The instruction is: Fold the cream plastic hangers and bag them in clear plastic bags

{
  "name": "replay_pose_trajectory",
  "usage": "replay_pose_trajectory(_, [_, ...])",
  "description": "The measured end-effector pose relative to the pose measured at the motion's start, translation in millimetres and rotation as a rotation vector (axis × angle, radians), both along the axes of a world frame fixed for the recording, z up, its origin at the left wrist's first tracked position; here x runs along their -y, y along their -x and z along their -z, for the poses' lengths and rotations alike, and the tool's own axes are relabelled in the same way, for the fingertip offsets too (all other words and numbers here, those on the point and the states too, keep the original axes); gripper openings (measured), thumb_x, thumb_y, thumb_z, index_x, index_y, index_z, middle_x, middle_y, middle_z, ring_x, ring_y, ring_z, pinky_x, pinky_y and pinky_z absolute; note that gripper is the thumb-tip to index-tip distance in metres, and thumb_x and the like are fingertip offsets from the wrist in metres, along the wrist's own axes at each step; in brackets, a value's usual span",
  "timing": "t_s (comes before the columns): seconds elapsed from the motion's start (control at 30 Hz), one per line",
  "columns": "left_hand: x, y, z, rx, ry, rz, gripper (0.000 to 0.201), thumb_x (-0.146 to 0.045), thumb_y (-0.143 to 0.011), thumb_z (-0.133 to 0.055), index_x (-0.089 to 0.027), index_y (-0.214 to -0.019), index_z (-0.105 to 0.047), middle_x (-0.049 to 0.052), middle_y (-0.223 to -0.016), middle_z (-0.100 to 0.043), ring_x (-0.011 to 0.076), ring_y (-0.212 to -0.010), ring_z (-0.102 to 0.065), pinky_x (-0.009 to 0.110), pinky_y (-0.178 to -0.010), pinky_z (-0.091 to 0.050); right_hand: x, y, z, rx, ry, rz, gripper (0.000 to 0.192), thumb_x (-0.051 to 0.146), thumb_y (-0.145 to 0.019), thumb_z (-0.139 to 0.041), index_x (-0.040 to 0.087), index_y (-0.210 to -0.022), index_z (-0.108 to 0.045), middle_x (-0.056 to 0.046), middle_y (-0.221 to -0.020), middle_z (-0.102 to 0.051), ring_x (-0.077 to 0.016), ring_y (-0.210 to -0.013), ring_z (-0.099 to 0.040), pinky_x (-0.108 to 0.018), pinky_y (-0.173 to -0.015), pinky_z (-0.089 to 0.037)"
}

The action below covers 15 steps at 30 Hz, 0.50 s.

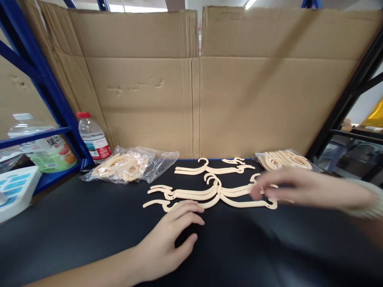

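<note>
Left hand rests spread, holding nothing, on the desk, its fingers touching the hangers; blurred right hand reaches over them, grip unclear

Bright overhead light, right hand motion-blurred, edges bowed, soft shadow under left hand

Hangers between two bags

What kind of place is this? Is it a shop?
Probably a packing or warehouse workbench, not a shop: blue shelving, cardboard sheets as a backdrop, and bags of small hangers beside loose hangers on a black table.
</note>
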<state>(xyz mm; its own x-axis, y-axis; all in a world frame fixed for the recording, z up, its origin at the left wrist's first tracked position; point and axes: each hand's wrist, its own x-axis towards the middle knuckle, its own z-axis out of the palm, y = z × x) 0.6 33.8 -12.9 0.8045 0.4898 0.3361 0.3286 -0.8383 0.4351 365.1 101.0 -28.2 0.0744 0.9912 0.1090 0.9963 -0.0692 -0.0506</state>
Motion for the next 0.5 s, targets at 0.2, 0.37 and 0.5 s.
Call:
replay_pose_trajectory(0.2, [-3.9,5.3,3.0,0.072,0.091,0.023,0.030,-0.015,-0.089,-0.048,-0.022,-0.117,-0.054,0.008,-0.121,-0.060,0.0210,-0.119,-0.050,0.037,-0.102,-0.043,-63.1,-9.1,-46.9,0.025,0.045,0.063,0.030,0.041,-0.074,-0.065,0.016,-0.087,-0.076,-0.013,-0.087,-0.072,-0.0266,-0.090,-0.066,-0.029,-0.077,-0.049])
replay_pose_trajectory(0.37, [-3.7,7.7,3.4,0.067,0.114,0.044,0.033,-0.015,-0.088,-0.049,-0.023,-0.120,-0.052,0.006,-0.121,-0.059,0.0201,-0.118,-0.050,0.035,-0.102,-0.042,-78.0,-9.3,-32.5,0.043,0.069,0.113,0.027,0.035,-0.076,-0.063,0.012,-0.084,-0.075,-0.017,-0.090,-0.071,-0.0279,-0.088,-0.066,-0.032,-0.074,-0.050])
replay_pose_trajectory(0.5, [-4.5,7.4,4.1,0.060,0.124,0.063,0.034,-0.013,-0.087,-0.049,-0.023,-0.119,-0.052,0.006,-0.120,-0.060,0.0205,-0.118,-0.050,0.035,-0.102,-0.041,-80.1,-8.5,-19.6,0.054,0.046,0.146,0.024,0.030,-0.075,-0.064,0.012,-0.087,-0.074,-0.017,-0.092,-0.071,-0.0279,-0.090,-0.066,-0.033,-0.074,-0.050])
